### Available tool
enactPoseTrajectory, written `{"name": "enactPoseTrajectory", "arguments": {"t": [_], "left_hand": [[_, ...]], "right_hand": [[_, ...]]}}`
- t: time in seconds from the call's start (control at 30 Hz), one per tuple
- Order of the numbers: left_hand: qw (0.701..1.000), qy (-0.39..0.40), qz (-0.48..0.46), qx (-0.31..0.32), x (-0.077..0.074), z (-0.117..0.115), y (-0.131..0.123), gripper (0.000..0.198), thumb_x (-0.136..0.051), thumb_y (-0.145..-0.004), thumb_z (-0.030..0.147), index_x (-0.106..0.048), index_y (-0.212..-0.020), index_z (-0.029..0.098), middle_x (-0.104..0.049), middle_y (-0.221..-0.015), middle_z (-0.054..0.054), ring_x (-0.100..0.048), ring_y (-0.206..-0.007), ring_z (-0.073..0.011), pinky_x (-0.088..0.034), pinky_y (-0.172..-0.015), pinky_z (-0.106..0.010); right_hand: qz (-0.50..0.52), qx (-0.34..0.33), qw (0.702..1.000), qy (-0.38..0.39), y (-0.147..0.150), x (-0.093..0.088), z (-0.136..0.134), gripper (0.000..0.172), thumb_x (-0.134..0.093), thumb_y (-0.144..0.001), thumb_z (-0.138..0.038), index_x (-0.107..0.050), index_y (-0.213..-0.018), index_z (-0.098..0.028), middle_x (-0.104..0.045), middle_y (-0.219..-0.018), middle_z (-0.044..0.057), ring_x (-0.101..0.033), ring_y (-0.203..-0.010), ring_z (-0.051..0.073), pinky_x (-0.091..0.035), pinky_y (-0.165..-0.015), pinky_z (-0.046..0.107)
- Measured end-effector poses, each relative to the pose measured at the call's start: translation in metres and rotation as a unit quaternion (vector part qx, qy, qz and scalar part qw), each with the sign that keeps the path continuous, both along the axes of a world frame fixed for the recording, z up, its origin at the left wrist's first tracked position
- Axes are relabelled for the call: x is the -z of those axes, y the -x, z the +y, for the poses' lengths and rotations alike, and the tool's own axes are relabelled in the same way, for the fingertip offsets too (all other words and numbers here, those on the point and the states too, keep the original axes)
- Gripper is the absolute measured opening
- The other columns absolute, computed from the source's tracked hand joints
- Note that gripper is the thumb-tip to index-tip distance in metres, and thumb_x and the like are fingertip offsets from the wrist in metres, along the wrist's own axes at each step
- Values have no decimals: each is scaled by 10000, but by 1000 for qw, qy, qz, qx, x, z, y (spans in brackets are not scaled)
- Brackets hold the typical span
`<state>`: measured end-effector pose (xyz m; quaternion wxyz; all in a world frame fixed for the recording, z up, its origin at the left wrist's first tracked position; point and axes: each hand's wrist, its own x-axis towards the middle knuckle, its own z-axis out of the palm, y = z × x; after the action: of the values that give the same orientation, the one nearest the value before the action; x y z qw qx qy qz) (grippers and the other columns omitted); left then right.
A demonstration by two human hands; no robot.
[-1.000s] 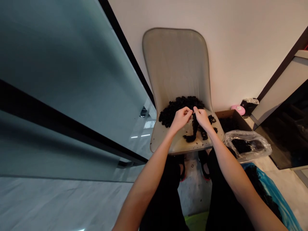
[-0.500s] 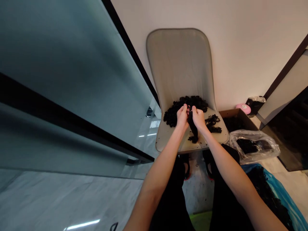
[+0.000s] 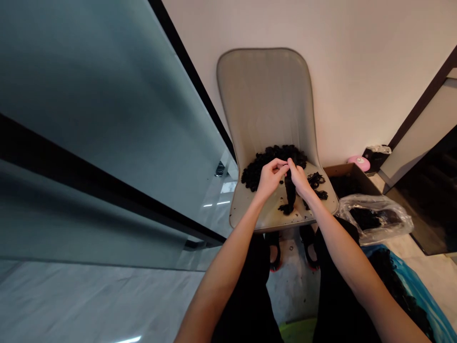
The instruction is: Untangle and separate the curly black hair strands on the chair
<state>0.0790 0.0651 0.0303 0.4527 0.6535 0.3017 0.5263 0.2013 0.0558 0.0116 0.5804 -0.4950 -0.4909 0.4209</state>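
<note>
My right hand is closed on the top of a long black strip of soft, stretchy-looking material, whose bunched lower end hangs down to the chair seat. Close beside it, my left hand pinches with thumb and fingers at the strip's upper end; what lies between those fingertips is too small to make out. Behind both hands, a heap of small black curled pieces lies on the grey chair. Loose black strips rest right of my right hand, partly hidden by it.
Right of the chair stand a cardboard box with dark contents, a clear plastic bag holding black material and a blue bag of black pieces. A pink object sits by the wall. A glass panel rises at left.
My hands have drawn slightly apart at the wrists, and the left fingers have shifted to a pinch near the right fingertips. The black strip now hangs from my right hand, nearer it.
</note>
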Motion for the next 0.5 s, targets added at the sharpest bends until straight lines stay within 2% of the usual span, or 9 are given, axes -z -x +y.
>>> {"name": "enactPoseTrajectory", "arguments": {"t": [0.13, 0.27, 0.33, 0.4, 0.47, 0.5], "left_hand": [[995, -13, 91, 30, -10, -12, 10, 170, -721, -863, 327, -605, -882, 204, -641, -672, 12, -512, -512, -114, -355, -554, -251], [992, -38, 120, -18, -6, -13, 6, 227, -668, -877, 228, -569, -675, 197, -548, -566, 19, -433, -518, -111, -300, -571, -263], [996, 6, 74, -39, 0, -6, 2, 312, -646, -870, 199, -531, -581, 194, -496, -531, 17, -397, -520, -110, -290, -569, -268], [994, 88, -9, -61, 6, 6, 0, 394, -599, -899, 233, -440, -540, 206, -407, -498, 34, -344, -482, -101, -281, -541, -268], [978, 161, -101, -88, 9, 21, 6, 437, -507, -959, 309, -330, -567, 226, -279, -494, 67, -252, -433, -88, -267, -503, -261], [959, 209, -171, -90, 11, 29, 12, 431, -497, -969, 339, -313, -594, 229, -244, -506, 81, -222, -423, -82, -271, -495, -254]], "right_hand": [[-41, -4, 999, -17, -7, 4, -1, 637, -509, -853, -761, -482, -521, -218, -471, -506, -21, -454, -552, 131, -396, -603, 274], [-45, -12, 999, -26, 0, 8, -3, 631, -518, -861, -741, -476, -508, -219, -463, -499, -21, -453, -554, 129, -390, -608, 279], [-11, -17, 999, -24, 8, 5, -6, 648, -494, -861, -767, -434, -498, -233, -440, -501, -20, -441, -551, 130, -392, -607, 290], [45, -22, 998, -27, 15, -2, -11, 655, -443, -878, -786, -365, -505, -253, -387, -507, -25, -409, -533, 130, -390, -589, 303], [95, -22, 994, -44, 16, -11, -16, 648, -400, -899, -786, -304, -529, -263, -334, -524, -32, -381, -521, 131, -393, -577, 310], [102, -16, 993, -52, 15, -14, -18, 647, -393, -900, -790, -288, -540, -264, -326, -527, -31, -385, -524, 134, -397, -577, 310]]}}
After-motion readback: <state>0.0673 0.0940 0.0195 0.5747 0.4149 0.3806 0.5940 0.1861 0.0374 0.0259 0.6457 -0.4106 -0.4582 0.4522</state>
